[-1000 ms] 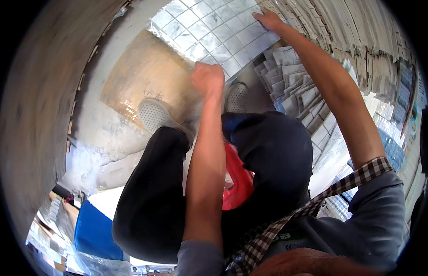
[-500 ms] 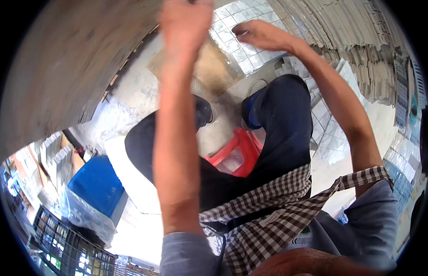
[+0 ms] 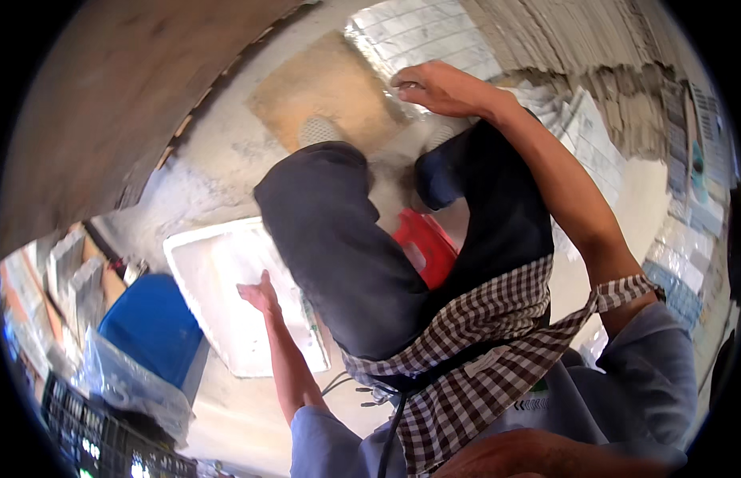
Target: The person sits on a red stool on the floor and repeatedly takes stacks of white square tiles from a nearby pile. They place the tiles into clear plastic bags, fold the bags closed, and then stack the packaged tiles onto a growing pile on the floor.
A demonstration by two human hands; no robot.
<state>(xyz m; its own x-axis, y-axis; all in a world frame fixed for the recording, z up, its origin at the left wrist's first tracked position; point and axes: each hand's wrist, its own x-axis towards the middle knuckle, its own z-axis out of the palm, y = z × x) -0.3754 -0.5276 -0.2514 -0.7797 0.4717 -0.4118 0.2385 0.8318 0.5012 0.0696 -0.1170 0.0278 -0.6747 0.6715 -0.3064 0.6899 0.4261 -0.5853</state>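
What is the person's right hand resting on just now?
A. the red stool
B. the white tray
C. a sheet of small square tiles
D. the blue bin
C: the right hand lies on the edge of the sheet of small square tiles at the top, while the left hand is down over the white tray.

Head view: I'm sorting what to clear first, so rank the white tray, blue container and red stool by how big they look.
1. white tray
2. blue container, partly hidden by a clear plastic bag, so not sure
3. red stool, mostly covered by the legs, so its real size is unsure
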